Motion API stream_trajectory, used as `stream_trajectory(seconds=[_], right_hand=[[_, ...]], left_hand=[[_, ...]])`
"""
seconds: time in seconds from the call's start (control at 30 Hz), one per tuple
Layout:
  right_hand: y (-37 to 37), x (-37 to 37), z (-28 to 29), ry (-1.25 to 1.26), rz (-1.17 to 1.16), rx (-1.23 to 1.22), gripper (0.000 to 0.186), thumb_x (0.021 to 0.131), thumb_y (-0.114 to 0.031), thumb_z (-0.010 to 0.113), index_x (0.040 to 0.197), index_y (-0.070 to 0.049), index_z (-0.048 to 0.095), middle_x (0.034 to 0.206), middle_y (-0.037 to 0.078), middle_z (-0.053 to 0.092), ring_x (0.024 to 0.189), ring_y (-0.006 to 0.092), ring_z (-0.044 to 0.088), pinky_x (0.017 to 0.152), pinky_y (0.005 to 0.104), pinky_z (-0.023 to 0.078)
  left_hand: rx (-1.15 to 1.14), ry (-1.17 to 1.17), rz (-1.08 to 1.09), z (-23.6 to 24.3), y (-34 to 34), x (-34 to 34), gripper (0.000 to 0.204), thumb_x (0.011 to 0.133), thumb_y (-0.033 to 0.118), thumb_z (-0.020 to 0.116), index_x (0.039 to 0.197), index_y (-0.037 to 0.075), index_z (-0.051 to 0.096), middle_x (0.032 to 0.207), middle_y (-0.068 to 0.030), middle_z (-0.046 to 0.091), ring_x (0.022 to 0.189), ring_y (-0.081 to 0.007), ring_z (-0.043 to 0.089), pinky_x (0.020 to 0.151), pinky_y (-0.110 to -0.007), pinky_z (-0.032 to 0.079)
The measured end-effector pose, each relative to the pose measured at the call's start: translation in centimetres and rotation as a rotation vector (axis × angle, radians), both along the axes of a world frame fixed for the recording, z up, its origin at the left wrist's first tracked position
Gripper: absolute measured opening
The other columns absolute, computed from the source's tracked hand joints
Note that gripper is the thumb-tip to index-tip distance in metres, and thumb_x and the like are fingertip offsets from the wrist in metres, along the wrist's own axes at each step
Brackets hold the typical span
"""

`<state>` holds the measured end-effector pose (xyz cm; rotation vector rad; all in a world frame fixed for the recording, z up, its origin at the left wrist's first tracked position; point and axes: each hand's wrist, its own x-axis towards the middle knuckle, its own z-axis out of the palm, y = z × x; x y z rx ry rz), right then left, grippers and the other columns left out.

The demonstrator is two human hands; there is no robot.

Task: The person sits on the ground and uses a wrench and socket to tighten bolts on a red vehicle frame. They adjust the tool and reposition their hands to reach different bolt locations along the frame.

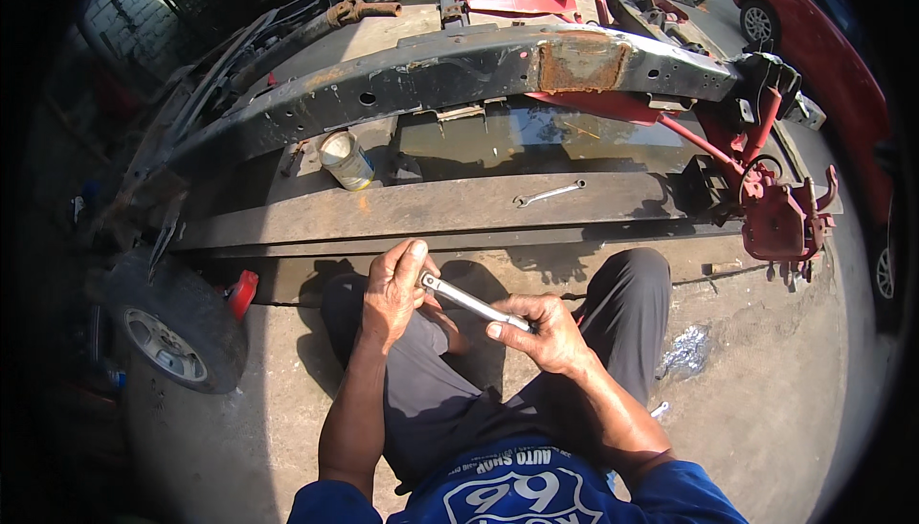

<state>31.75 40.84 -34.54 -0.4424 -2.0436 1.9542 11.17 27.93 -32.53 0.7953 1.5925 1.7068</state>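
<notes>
Above my lap, both hands are on a silver ratchet wrench (469,301) that slants down to the right. My right hand (548,333) is closed round its handle end, thumb lying along the top. At the other end, my left hand (394,285) is closed at the wrench's head, thumb pointing up; its fingertips are partly hidden, so I cannot see whether a socket is in them. Beyond my knees a combination wrench (549,194) lies on a flat steel beam (421,208).
A long black vehicle frame rail (440,74) with a rusty patch spans ahead. Red suspension parts (785,222) hang at its right end. A tin can (347,160) stands behind the beam. A wheel (172,333) lies at left, and a red car (833,74) is parked at right.
</notes>
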Motion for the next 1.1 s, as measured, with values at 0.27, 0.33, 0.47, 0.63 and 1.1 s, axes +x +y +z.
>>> stream_trajectory(seconds=[0.27, 0.33, 0.47, 0.63, 1.1], right_hand=[[3.5, 1.9, -5.7, 0.035, 0.091, -0.408, 0.029, 0.090, -0.022, 0.078, 0.101, 0.004, 0.075, 0.067, 0.001, 0.060, 0.058, 0.0067, 0.050, 0.054, 0.0251, 0.038], [3.5, 2.6, -6.7, 0.016, 0.046, -0.496, 0.027, 0.090, -0.019, 0.077, 0.099, 0.006, 0.074, 0.065, 0.002, 0.059, 0.057, 0.0081, 0.050, 0.054, 0.0259, 0.039], [3.0, 2.8, -7.2, 0.096, -0.113, -0.624, 0.025, 0.091, -0.016, 0.076, 0.097, 0.008, 0.072, 0.061, 0.001, 0.053, 0.052, 0.0094, 0.045, 0.052, 0.0270, 0.037], [4.5, 1.7, -3.4, 0.240, 0.090, -0.644, 0.024, 0.093, -0.015, 0.072, 0.103, 0.007, 0.071, 0.060, 0.000, 0.051, 0.045, 0.0075, 0.039, 0.046, 0.0267, 0.030], [1.4, -5.3, -4.0, -0.347, 0.107, 0.171, 0.036, 0.100, -0.038, 0.068, 0.095, -0.002, 0.068, 0.067, -0.004, 0.047, 0.067, 0.0102, 0.043, 0.061, 0.0313, 0.041]], left_hand=[[-0.028, 0.729, -0.075, -1.1, 2.3, 2.2, 0.035, 0.104, 0.025, 0.059, 0.081, 0.000, 0.055, 0.065, -0.0112, 0.064, 0.055, -0.0202, 0.063, 0.055, -0.033, 0.049], [-0.069, 0.689, -0.042, -1.9, 3.3, 3.4, 0.035, 0.104, 0.025, 0.060, 0.079, 0.001, 0.053, 0.065, -0.0111, 0.063, 0.055, -0.0207, 0.062, 0.055, -0.033, 0.049], [-0.076, 0.760, -0.068, -2.6, 5.7, 3.9, 0.036, 0.106, 0.028, 0.058, 0.079, 0.003, 0.055, 0.056, -0.0040, 0.053, 0.049, -0.0127, 0.052, 0.049, -0.030, 0.042], [0.357, -0.025, -0.286, -1.7, 7.8, 6.1, 0.040, 0.101, 0.042, 0.063, 0.105, 0.002, 0.063, 0.082, -0.0012, 0.055, 0.075, -0.0102, 0.052, 0.065, -0.027, 0.042], [0.797, 0.382, 0.365, 13.4, 7.7, 1.3, 0.035, 0.112, 0.028, 0.040, 0.109, -0.004, 0.054, 0.095, -0.0180, 0.065, 0.071, -0.0195, 0.071, 0.079, -0.041, 0.063]])
